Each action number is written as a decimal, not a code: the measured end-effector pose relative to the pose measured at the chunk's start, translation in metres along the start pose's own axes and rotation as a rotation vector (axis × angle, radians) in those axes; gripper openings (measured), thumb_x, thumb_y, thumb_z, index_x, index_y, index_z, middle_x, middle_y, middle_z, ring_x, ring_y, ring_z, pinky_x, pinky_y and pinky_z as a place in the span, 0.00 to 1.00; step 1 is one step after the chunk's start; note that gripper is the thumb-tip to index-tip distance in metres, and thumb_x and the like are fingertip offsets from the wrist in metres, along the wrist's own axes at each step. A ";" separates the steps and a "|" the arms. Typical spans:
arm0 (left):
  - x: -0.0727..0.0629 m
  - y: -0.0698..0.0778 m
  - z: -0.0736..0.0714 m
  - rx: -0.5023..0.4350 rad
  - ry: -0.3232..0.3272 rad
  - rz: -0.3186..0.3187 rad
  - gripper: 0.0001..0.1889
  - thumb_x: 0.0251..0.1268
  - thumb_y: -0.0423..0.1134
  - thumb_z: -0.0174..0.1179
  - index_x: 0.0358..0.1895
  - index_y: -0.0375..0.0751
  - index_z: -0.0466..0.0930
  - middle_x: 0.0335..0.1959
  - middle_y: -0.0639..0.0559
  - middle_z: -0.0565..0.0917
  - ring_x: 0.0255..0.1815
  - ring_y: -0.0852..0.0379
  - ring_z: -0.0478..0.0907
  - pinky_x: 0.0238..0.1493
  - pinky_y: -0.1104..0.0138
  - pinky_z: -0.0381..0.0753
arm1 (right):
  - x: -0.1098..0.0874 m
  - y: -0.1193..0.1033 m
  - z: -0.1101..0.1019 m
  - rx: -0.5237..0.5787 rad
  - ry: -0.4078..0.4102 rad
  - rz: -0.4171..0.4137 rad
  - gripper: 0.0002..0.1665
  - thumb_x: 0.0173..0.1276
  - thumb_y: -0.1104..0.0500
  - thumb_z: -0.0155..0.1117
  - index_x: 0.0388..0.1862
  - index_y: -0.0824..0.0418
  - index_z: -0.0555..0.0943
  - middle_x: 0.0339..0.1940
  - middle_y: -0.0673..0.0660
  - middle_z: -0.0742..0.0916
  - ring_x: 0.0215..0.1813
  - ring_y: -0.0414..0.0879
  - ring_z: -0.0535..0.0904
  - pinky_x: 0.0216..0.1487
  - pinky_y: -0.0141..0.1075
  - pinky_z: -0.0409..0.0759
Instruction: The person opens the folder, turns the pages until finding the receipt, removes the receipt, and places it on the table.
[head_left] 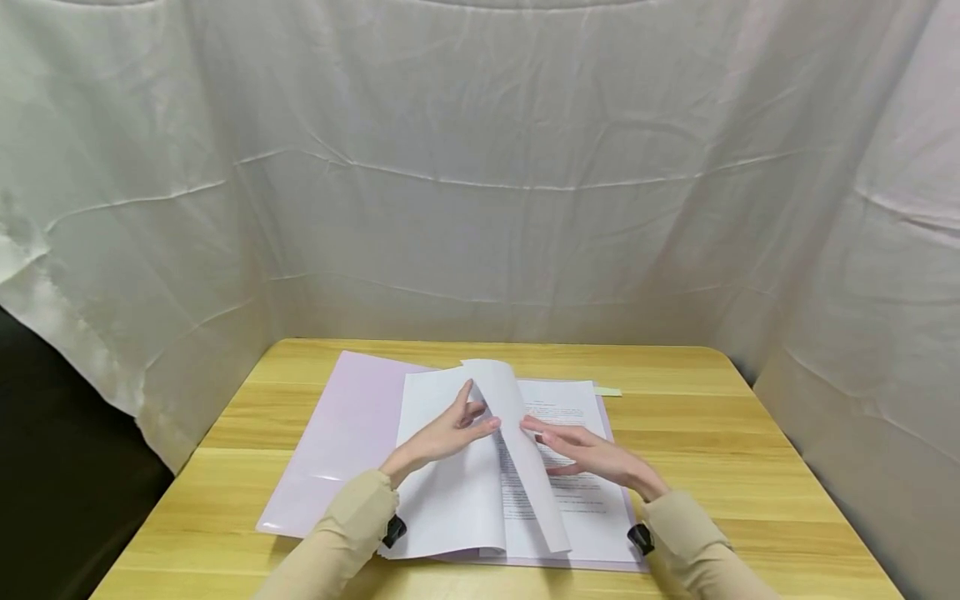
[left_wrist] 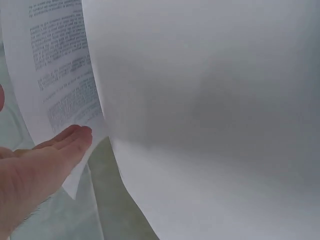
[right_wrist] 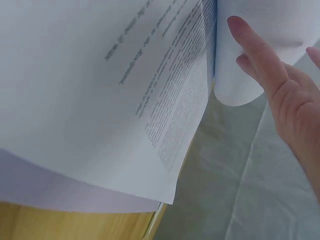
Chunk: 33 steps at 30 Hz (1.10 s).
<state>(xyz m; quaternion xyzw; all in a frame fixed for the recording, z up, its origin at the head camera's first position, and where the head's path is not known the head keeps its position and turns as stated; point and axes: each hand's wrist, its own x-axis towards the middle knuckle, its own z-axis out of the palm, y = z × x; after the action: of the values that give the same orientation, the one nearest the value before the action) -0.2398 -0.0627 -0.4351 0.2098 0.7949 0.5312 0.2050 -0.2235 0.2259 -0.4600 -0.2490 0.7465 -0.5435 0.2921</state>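
Note:
A lilac folder (head_left: 345, 433) lies spread on the table, with white sheets on it. One white sheet (head_left: 528, 467) stands up between the hands, curved along its length. On its left side is my left hand (head_left: 442, 432), fingers extended and thumb pointing at the sheet; in the left wrist view its straight fingers lie beside a printed page (left_wrist: 57, 55). From the other side my right hand (head_left: 588, 454) touches the standing sheet with outstretched fingertips. Below that hand lies a page of printed text (head_left: 577, 492). Blank paper (head_left: 450, 508) covers the left part of the stack.
The folder rests on a wooden table (head_left: 720, 467). A pale yellow-green tab (head_left: 611, 392) sticks out at the upper right of the papers. Light grey cloth (head_left: 480, 250) hangs behind the table and along both sides.

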 end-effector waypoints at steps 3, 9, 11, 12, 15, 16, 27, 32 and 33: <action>0.001 0.001 0.002 -0.038 0.019 0.003 0.56 0.74 0.49 0.58 0.77 0.28 0.18 0.77 0.31 0.63 0.79 0.36 0.60 0.79 0.47 0.59 | 0.000 -0.002 0.001 0.002 -0.013 -0.011 0.30 0.85 0.47 0.39 0.81 0.50 0.60 0.86 0.57 0.51 0.84 0.65 0.42 0.70 0.62 0.73; 0.001 0.002 0.003 -0.101 0.067 0.001 0.54 0.74 0.40 0.59 0.77 0.27 0.19 0.69 0.30 0.74 0.71 0.37 0.73 0.75 0.47 0.67 | -0.001 -0.006 0.002 0.015 -0.016 -0.026 0.30 0.84 0.47 0.40 0.80 0.51 0.61 0.86 0.58 0.52 0.84 0.66 0.43 0.71 0.62 0.72; 0.001 0.003 0.004 -0.115 0.085 -0.016 0.53 0.73 0.39 0.59 0.78 0.28 0.21 0.68 0.28 0.74 0.69 0.37 0.75 0.74 0.47 0.69 | -0.001 -0.006 0.002 0.023 -0.017 -0.028 0.30 0.85 0.47 0.40 0.81 0.51 0.61 0.85 0.57 0.53 0.84 0.67 0.44 0.71 0.62 0.71; 0.001 0.002 0.004 -0.123 0.092 -0.026 0.53 0.73 0.39 0.59 0.78 0.28 0.22 0.68 0.28 0.74 0.68 0.37 0.76 0.74 0.47 0.70 | -0.001 -0.006 0.002 0.027 -0.018 -0.027 0.30 0.85 0.48 0.40 0.81 0.52 0.61 0.85 0.57 0.53 0.84 0.67 0.44 0.71 0.61 0.71; 0.000 0.001 0.004 -0.130 0.122 -0.061 0.53 0.71 0.38 0.61 0.79 0.28 0.25 0.69 0.27 0.73 0.68 0.37 0.76 0.72 0.48 0.72 | -0.001 -0.005 0.001 0.033 -0.022 -0.029 0.30 0.85 0.48 0.39 0.81 0.53 0.60 0.85 0.58 0.53 0.83 0.68 0.45 0.71 0.61 0.71; 0.000 0.001 0.005 -0.131 0.132 -0.071 0.53 0.70 0.38 0.62 0.79 0.28 0.26 0.69 0.26 0.73 0.67 0.37 0.77 0.72 0.48 0.72 | -0.001 -0.005 0.001 0.037 -0.022 -0.031 0.30 0.85 0.48 0.39 0.81 0.53 0.60 0.85 0.59 0.53 0.83 0.69 0.45 0.71 0.62 0.71; -0.003 -0.007 -0.002 -0.115 0.246 -0.159 0.53 0.60 0.29 0.66 0.81 0.33 0.36 0.70 0.25 0.71 0.65 0.34 0.77 0.72 0.44 0.70 | -0.001 0.002 -0.019 0.059 0.040 -0.072 0.30 0.86 0.50 0.36 0.81 0.59 0.59 0.85 0.62 0.54 0.82 0.68 0.52 0.72 0.56 0.73; -0.005 -0.013 -0.009 -0.123 0.263 -0.179 0.54 0.57 0.28 0.69 0.80 0.34 0.38 0.70 0.24 0.69 0.63 0.34 0.78 0.71 0.43 0.71 | 0.000 0.010 -0.036 0.068 0.099 -0.058 0.31 0.86 0.51 0.38 0.80 0.62 0.59 0.84 0.66 0.56 0.82 0.68 0.53 0.73 0.58 0.70; -0.005 -0.014 -0.010 -0.125 0.267 -0.180 0.54 0.57 0.28 0.69 0.80 0.34 0.38 0.70 0.24 0.69 0.63 0.34 0.78 0.71 0.43 0.71 | 0.000 0.012 -0.039 0.069 0.108 -0.051 0.31 0.85 0.51 0.38 0.80 0.64 0.59 0.84 0.66 0.56 0.82 0.69 0.53 0.74 0.59 0.69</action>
<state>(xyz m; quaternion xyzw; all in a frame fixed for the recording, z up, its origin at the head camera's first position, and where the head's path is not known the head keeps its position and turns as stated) -0.2427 -0.0784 -0.4441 0.0520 0.7962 0.5819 0.1571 -0.2518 0.2554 -0.4619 -0.2280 0.7354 -0.5888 0.2460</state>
